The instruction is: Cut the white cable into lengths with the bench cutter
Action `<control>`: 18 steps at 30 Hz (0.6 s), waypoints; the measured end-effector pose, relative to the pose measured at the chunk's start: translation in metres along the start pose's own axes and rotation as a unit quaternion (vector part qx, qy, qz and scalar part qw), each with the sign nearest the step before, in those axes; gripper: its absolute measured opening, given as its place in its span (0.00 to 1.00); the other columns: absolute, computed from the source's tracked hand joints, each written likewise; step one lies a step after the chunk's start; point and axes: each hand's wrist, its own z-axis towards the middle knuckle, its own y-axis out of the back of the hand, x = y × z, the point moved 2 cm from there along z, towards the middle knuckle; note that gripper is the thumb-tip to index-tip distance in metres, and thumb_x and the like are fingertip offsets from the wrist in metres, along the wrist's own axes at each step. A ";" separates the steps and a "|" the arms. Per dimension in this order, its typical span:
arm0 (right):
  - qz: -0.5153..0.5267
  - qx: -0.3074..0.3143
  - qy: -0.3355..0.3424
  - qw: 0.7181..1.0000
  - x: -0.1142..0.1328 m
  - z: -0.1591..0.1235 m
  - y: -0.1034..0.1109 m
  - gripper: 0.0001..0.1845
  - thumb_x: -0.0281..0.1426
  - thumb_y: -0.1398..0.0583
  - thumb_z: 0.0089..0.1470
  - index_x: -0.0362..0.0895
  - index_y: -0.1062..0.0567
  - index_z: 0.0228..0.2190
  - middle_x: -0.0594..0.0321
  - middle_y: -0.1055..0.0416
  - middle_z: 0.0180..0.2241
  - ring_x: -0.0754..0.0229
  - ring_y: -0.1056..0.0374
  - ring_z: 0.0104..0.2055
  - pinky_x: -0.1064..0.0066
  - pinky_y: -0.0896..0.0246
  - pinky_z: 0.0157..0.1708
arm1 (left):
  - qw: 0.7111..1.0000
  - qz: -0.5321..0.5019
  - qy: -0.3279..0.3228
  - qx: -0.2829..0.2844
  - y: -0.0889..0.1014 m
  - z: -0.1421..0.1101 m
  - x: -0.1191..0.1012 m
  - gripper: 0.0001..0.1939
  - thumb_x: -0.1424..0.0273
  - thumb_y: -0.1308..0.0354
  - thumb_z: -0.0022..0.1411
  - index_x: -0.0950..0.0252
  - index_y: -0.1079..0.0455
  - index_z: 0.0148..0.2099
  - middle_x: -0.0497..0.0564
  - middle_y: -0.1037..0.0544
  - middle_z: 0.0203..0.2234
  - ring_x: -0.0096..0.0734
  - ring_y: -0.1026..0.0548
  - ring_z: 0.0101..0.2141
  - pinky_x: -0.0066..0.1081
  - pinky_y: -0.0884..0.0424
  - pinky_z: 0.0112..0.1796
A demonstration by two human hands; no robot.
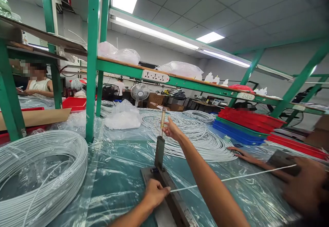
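My left hand (155, 193) is closed in a pinch on a thin white cable (246, 176), low over a metal bench tool (173, 199). Behind my right forearm, the cable runs off to the right, towards a co-worker's blurred hand. Farther out, the fingers of my right hand (171, 129) are closed on the upright lever handle (162, 120) of the same tool. The cable's end at my left fingertips is hidden. Beyond the lever, a wide spread of loose white cable (190, 134) lies on the plastic-covered table (115, 172).
On the left sits a big coil of white cable (74, 165) beside a green post (91, 66). A co-worker's arms reach in at the right, near a dark metal block (282, 162). Stacked red and blue trays (246, 124) stand behind. A shelf (123, 68) with power sockets crosses above.
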 end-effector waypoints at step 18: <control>-0.047 -0.007 -0.151 0.987 -0.104 -0.245 0.070 0.40 0.36 0.35 0.40 0.45 0.40 0.55 0.64 0.29 0.25 0.69 0.37 0.15 0.81 0.41 0.13 | 0.993 0.061 -0.024 -0.102 -0.006 -0.002 0.004 0.09 0.67 0.41 0.50 0.64 0.33 0.22 0.47 0.29 0.21 0.29 0.31 0.26 0.27 0.48 0.26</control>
